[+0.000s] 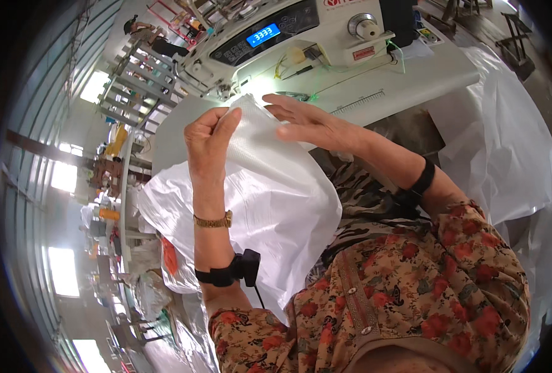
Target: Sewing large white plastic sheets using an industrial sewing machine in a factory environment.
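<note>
A large sheet of shiny white woven plastic (282, 193) hangs from the front of the sewing machine table over my lap. My left hand (210, 137) pinches its upper edge between thumb and fingers, just in front of the lit needle area. To the right of that edge is my right hand (316, 124), its fingers stretched out and apart, with nothing visible in them. The white sewing machine (276, 37) stands beyond both hands, with a lit blue display and a round handwheel. Its needle is too small and bright to make out.
A pale table top (375, 93) carries a printed ruler strip and a thin metal tool beside the machine. More white plastic sheeting (493, 137) drapes off the right side. Another person (148, 34) is far off at upper left, near stacked grey racks (145, 78).
</note>
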### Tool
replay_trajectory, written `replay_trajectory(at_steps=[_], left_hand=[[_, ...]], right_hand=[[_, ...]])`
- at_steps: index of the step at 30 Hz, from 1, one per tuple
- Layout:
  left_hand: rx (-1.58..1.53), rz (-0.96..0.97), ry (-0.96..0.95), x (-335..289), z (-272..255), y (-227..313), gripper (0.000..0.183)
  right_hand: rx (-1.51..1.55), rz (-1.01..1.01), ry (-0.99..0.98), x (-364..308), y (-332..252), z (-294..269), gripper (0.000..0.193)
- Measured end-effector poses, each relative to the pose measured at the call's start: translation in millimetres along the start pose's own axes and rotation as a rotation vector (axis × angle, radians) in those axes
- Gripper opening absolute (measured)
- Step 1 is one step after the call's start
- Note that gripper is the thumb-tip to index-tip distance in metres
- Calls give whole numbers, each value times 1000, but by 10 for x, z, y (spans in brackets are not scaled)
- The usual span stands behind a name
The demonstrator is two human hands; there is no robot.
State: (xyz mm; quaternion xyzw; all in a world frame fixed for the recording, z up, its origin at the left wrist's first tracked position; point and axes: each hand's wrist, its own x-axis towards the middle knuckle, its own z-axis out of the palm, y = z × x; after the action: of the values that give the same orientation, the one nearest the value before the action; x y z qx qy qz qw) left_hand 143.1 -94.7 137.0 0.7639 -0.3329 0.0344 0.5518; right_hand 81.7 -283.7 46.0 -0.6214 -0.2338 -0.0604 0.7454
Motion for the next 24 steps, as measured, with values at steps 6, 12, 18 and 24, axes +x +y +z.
replay_trajectory(at_steps=[6, 12, 18, 24], left_hand=[[-13, 22, -24, 34, 94, 77, 14], [-111, -37, -33, 51, 97, -13, 16], [-39, -58, -58, 143, 106, -131, 22], [146, -72, -40, 172, 187, -303, 36]], right_hand=[[-105, 189, -6, 280, -131, 37, 53], [8, -57, 129, 281, 53, 207, 49], [-324, -87, 383, 179, -10, 367, 32], [-754, -289, 414, -4, 139, 408, 52]])
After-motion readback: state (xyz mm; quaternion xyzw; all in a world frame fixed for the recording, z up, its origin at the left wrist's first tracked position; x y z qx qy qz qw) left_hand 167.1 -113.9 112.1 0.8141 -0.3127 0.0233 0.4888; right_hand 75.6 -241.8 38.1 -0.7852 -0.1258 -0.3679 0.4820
